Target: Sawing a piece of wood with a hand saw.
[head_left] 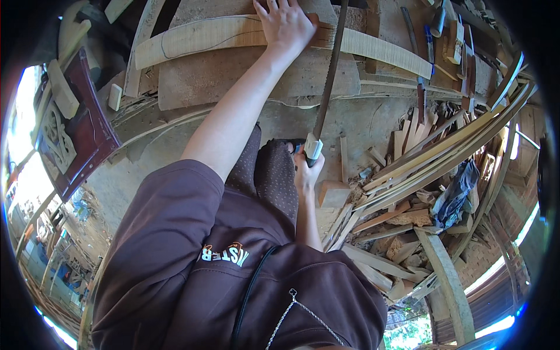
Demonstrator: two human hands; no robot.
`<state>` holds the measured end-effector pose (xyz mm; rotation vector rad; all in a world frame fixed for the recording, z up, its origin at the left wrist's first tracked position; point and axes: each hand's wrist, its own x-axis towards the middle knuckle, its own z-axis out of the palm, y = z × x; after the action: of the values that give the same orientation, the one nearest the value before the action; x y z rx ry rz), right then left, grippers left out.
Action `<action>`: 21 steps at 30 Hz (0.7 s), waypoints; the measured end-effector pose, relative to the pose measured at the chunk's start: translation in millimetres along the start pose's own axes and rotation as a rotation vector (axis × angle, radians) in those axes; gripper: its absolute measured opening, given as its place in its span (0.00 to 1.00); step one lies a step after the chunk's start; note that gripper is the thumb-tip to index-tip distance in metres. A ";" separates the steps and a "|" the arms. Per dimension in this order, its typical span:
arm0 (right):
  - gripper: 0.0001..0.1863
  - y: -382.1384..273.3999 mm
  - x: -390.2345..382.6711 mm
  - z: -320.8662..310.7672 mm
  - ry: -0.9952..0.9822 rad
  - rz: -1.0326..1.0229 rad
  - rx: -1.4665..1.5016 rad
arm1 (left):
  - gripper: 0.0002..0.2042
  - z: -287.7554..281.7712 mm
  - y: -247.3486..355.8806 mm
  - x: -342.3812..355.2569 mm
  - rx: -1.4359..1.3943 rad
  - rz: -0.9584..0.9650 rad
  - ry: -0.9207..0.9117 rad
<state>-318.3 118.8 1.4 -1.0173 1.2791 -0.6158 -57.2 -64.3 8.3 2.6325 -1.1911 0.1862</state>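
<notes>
A long, curved pale wood piece [204, 36] with a dark pencil line lies across the bench at the top of the view. My left hand [286, 24] rests on its middle, fingers spread and pointing away from me. In my right hand [307, 175], closed around a white and dark handle, is a handsaw [328, 84]. Its long dark blade reaches away from me and crosses the wood just right of my left hand. How deep the teeth sit in the wood, I cannot tell.
Broad boards [256, 79] lie under the curved piece. Chisels and other hand tools [455, 44] are at the far right of the bench. Long curved strips [443, 154] and heaped offcuts [408, 219] crowd the right floor. A dark red panel [87, 128] leans on the left.
</notes>
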 end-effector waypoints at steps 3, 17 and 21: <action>0.02 -20.7 28.2 4.1 -0.023 0.027 0.012 | 0.38 -6.6 5.7 -1.8 -0.093 0.003 -0.003; 0.04 -44.9 46.9 13.9 -0.080 0.110 0.210 | 0.38 -7.0 6.3 -1.2 -0.122 -0.002 -0.008; 0.04 -19.4 37.6 10.0 -0.034 0.025 0.130 | 0.37 0.3 6.9 -0.6 -0.035 0.014 0.005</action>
<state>-297.3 80.8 0.1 -0.8993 1.2048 -0.6514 -62.8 -68.4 9.1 2.5929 -1.2011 0.1730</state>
